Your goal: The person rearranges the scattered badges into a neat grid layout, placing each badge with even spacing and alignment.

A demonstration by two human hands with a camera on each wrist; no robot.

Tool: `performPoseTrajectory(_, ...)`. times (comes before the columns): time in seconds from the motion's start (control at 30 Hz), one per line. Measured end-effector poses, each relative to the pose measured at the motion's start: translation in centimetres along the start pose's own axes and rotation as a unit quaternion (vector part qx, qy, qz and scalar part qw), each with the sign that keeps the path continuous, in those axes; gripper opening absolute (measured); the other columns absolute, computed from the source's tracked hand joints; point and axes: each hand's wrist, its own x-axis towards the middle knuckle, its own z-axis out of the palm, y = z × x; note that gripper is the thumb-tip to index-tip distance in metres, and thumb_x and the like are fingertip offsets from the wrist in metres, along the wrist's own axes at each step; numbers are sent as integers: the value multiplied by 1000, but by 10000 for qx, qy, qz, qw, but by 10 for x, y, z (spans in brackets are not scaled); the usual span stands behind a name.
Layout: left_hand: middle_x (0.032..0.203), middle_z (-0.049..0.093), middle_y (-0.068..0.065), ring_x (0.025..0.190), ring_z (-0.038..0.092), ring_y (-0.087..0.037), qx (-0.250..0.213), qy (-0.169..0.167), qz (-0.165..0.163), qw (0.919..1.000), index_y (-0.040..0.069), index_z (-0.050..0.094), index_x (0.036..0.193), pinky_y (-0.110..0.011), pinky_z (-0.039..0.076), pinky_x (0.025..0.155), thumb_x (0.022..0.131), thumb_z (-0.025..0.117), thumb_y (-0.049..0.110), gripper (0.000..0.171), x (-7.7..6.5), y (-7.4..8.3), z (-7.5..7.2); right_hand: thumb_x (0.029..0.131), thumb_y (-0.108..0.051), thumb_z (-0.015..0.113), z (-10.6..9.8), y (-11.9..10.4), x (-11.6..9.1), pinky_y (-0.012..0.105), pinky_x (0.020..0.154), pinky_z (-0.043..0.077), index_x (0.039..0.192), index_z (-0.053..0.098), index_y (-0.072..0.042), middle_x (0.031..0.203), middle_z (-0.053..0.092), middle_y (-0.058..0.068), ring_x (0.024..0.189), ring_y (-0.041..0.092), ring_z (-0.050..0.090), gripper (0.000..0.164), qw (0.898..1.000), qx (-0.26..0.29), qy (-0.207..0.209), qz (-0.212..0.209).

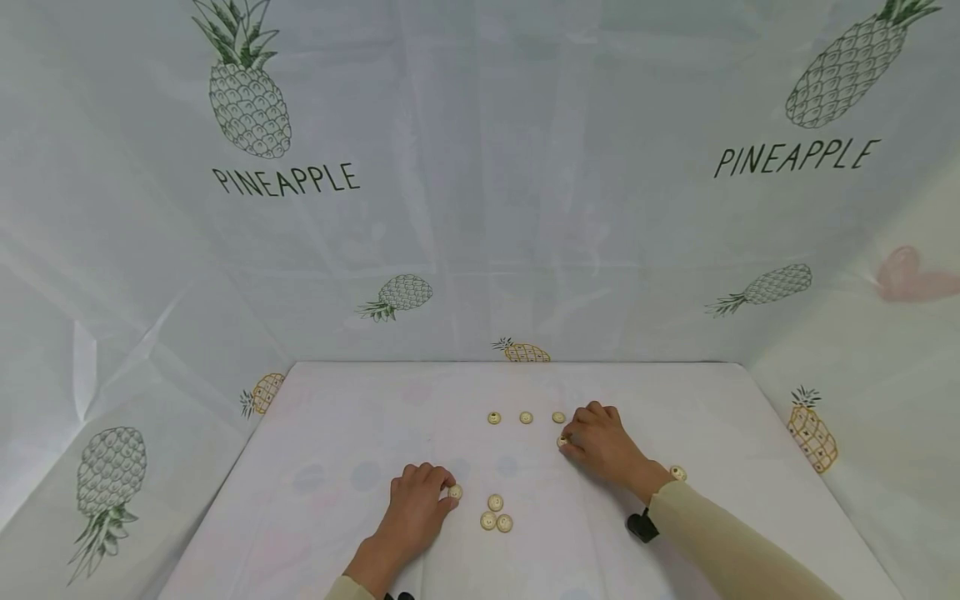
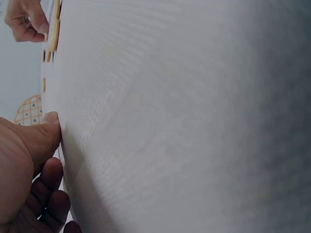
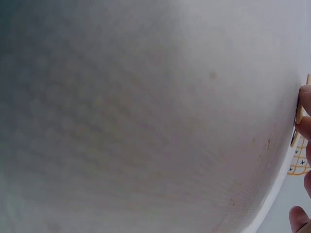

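My left hand [image 1: 417, 503] is low over the white cloth, its thumb and index finger pinching a pale wooden button [image 1: 455, 492]. Farther out, my right hand [image 1: 604, 443] holds another wooden button [image 1: 562, 442] between thumb and fingertips, just in front of the right end of a row of three buttons [image 1: 527, 417]. The right wrist view catches that held button edge-on [image 3: 299, 110] at its right border. Between the hands, close to the left one, lie three more buttons [image 1: 495, 502] in a tight cluster. In the left wrist view the thumb [image 2: 48, 128] rests at the cloth.
A single button [image 1: 678, 473] lies beside the right forearm, near the sleeve cuff. White cloth covers the tabletop [image 1: 360, 442]. Behind and at the sides hang sheets [image 1: 480, 208] printed with pineapples. A small black device [image 1: 642, 527] is strapped under the right wrist.
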Motion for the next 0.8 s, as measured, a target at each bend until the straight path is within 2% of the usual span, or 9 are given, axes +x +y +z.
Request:
performPoseTrajectory(0.17,100,63,5,100,53,-20,5,20,69,10000,19,68,105,-53,44,92,93,81,25,19,0,-1,-1,91,-34,83,1,0,0,48,91,39,97,80,-20,95,62,-7,96,17,48,16,10000,-47,20,0)
performPoseTrajectory(0.53,102,64,5,100,53,-19,-8,-18,-46,10000,19,68,106,-52,44,94,92,81,26,20,0,2,-1,91,-33,84,1,-1,-1,49,91,39,95,79,-20,95,63,-7,97,18,49,14,10000,-21,44,25)
performPoseTrajectory(0.8,102,65,5,100,53,-19,-33,10,-42,10000,19,68,106,-52,44,94,92,81,27,21,1,0,2,88,-31,87,2,0,-2,47,89,39,94,79,-20,93,62,-7,95,17,49,15,9996,-40,264,-71)
